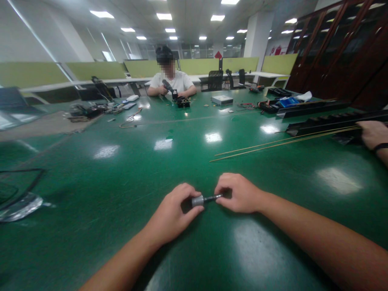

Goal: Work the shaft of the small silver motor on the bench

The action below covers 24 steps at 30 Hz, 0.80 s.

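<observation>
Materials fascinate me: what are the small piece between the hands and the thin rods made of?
Small piece: likely metal, perhaps partly plastic; dull grey end, dark shaft with bright glints. Thin rods: brass or wood, perhaps; straight, yellowish, seemingly smooth, too fine to tell.

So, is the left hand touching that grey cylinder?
Touching: the head view shows the left hand pinching the grey cylinder from two sides.

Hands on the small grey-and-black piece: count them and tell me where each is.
2. The left hand pinches the small grey-and-black piece by its wider, grey end; the right hand has its fingertips at the thin, dark end.
</observation>
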Available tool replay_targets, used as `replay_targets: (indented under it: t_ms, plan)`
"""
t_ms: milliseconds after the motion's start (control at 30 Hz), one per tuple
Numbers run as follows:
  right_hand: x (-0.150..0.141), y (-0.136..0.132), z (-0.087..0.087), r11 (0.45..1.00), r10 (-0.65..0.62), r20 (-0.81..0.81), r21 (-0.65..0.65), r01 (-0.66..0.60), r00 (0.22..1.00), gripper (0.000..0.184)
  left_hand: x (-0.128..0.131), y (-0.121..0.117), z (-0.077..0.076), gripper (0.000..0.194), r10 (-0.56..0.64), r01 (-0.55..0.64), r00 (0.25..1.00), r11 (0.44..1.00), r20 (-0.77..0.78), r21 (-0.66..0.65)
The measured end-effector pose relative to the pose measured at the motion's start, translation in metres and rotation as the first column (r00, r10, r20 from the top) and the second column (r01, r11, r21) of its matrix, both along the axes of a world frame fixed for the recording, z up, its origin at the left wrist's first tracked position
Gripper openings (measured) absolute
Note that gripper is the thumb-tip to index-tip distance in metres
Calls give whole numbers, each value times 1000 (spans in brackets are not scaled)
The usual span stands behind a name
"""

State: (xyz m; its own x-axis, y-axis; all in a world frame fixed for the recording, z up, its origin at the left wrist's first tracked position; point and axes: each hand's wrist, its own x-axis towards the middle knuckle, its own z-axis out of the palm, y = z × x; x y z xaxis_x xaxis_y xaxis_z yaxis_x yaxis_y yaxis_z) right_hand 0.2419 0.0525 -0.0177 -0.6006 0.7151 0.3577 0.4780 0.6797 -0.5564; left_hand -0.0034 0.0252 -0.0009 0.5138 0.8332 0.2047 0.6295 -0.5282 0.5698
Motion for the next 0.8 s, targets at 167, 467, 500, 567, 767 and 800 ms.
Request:
replay_targets:
  t_ms: [167, 467, 500, 567, 767, 800]
  plan:
    - [1, 0, 2, 1000, 21, -1, -15, -21, 1000, 7, -3, 4, 1, 14, -10, 10, 1000, 1000, 23, -19]
    - [9, 6, 4, 997, 42, 29, -58, -40, 999, 7, -5, 6, -2, 17, -10, 12, 999, 999, 35, -38]
    - [10, 6, 4, 997, 45, 32, -67, -42, 999, 7, -5, 6, -2, 17, -10, 11, 999, 999, 35, -40]
    - [13, 7, 6, 996, 51, 38, -80, -48, 998, 7, -4, 5, -1, 16, -8, 9, 999, 999, 38, -43]
    - [24, 14, 5, 993, 21, 39, -121, -16, 999, 7, -3, 5, 0, 15, -3, 5, 999, 999, 43, -50]
    - [25, 15, 5, 991, 16, 34, -132, -12, 999, 7, -2, 5, 0, 15, -4, 6, 999, 999, 43, -52]
